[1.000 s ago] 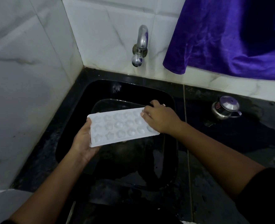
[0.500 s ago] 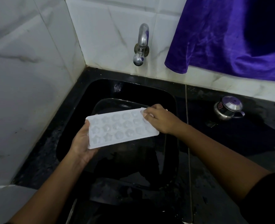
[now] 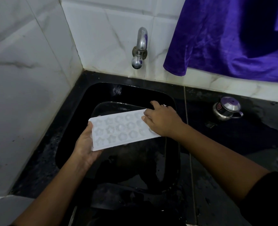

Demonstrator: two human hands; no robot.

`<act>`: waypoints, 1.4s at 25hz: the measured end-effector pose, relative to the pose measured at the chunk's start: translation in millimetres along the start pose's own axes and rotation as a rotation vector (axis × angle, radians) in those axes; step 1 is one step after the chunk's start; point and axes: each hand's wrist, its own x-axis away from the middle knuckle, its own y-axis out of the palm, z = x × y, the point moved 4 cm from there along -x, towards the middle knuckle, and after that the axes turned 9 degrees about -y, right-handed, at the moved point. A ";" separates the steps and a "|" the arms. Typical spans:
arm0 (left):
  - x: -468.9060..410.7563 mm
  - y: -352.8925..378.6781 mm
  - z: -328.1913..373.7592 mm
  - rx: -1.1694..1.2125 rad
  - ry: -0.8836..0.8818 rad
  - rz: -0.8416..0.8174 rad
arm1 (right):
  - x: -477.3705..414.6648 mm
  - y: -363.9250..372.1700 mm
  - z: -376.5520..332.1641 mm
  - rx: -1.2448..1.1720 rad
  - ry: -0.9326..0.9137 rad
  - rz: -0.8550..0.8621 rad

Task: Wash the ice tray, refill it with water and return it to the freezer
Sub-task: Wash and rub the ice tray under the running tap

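Head view: looking down into a black sink corner, pretty dim lighting tbh
Ice tray [image 3: 122, 129]: white, star and flower shaped cells facing up, held over the sink [image 3: 171, 160], roughly dead centre, long side running from 8 to 2 o'clock
Left hand [image 3: 84, 144]: at the tray's 8 o'clock end, palm under it, fingers wrapped under the short edge and thumb along the top edge, so gripping the ice tray
Right hand [image 3: 161, 121]: at the 2 o'clock end, fingers laid flat over the last cells and curled onto the tray, pressing or holding that end
Tap [image 3: 140, 48]: chrome, on the tiled wall at 12 o'clock from the tray, can't see any water running
Purple cloth [image 3: 229, 36]: velvety, hanging down the wall at 1 o'clock
Steel pot [image 3: 226, 108]: small, lidded, sitting on the wet black counter [image 3: 233, 160] at 3 o'clock, well apart from the tray
Writing: pot has a red label on its side, way too small and blurry to read
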 end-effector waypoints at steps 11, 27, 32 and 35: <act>-10.4 -1.7 37.8 -0.022 -0.024 -0.086 | -3.5 -4.2 -9.7 -0.435 0.097 0.003; -40.3 -20.7 64.4 -0.052 -0.104 -0.139 | -31.1 8.6 -28.8 -0.474 0.170 0.036; -48.8 -23.7 66.6 -0.064 -0.124 -0.153 | -37.1 3.5 -29.5 -0.320 0.205 0.023; -50.9 -23.5 69.0 -0.021 -0.146 -0.149 | -39.4 3.7 -31.6 -0.401 0.166 0.027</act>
